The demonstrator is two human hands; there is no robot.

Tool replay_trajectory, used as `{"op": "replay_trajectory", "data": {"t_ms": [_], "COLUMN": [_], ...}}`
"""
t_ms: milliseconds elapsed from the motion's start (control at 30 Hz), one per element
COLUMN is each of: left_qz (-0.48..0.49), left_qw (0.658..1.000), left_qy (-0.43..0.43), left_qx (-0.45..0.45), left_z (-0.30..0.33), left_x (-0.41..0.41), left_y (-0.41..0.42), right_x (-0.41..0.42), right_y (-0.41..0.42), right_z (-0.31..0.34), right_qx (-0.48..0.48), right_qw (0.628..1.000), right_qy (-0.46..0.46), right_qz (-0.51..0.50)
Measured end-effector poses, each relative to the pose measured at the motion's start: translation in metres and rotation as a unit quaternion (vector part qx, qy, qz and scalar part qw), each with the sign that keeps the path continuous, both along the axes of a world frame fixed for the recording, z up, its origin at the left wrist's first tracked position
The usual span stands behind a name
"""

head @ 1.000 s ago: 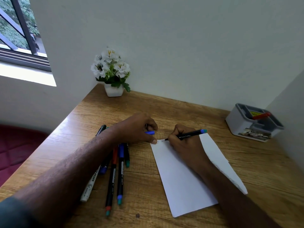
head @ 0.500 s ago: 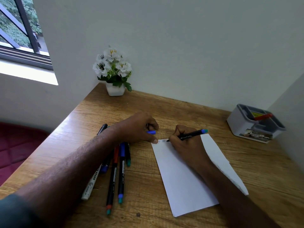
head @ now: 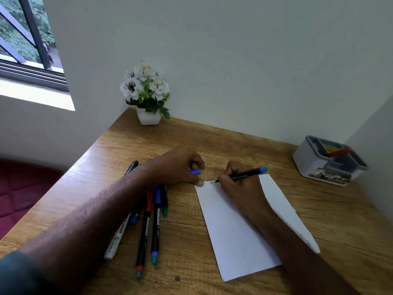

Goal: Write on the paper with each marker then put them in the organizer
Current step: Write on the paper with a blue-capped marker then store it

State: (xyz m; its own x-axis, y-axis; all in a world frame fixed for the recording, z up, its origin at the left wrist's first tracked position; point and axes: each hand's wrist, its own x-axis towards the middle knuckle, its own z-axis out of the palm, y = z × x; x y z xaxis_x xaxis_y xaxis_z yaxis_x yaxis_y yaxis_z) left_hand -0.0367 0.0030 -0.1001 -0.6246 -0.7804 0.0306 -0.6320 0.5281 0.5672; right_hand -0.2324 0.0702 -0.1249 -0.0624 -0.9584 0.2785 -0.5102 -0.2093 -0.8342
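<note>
A white sheet of paper [head: 236,235] lies on the wooden desk [head: 212,145]. My right hand [head: 240,188] grips a black marker with a blue end [head: 246,175], its tip touching the paper's top edge beside small written marks. My left hand [head: 178,165] rests at the paper's top left corner, a fingertip pressing on it, and holds a blue marker cap [head: 195,172]. Several markers [head: 148,222] lie in a bunch under and below my left forearm. A grey organizer [head: 312,165] with a red marker [head: 338,152] inside sits at the far right.
A small white pot of white flowers [head: 146,94] stands in the desk's back left corner. Walls close the desk at the back and on the right. The desk's left edge drops to a dark red cushion [head: 23,188] below a window.
My right hand with the marker has shifted slightly rightward along the paper's top edge, leaving more writing. The left hand stays in place.
</note>
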Motion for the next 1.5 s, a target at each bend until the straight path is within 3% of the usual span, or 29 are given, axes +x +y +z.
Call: {"op": "replay_trajectory", "data": {"t_ms": [1300, 1500], "left_qz": [0.000, 0.007], "left_qw": [1.000, 0.999], "left_qy": [0.010, -0.009], "left_qx": [0.009, -0.036], "left_z": [-0.0066, -0.0040], "left_x": [0.0007, 0.0047], "left_y": [-0.0051, -0.0060], "right_x": [-0.0019, -0.0088], "right_y": [-0.0003, 0.0018], "right_z": [-0.0002, 0.0058], "right_qx": [0.003, -0.002], "right_qw": [0.999, 0.998], "right_qy": [0.031, -0.055], "right_qz": [-0.022, -0.042]}}
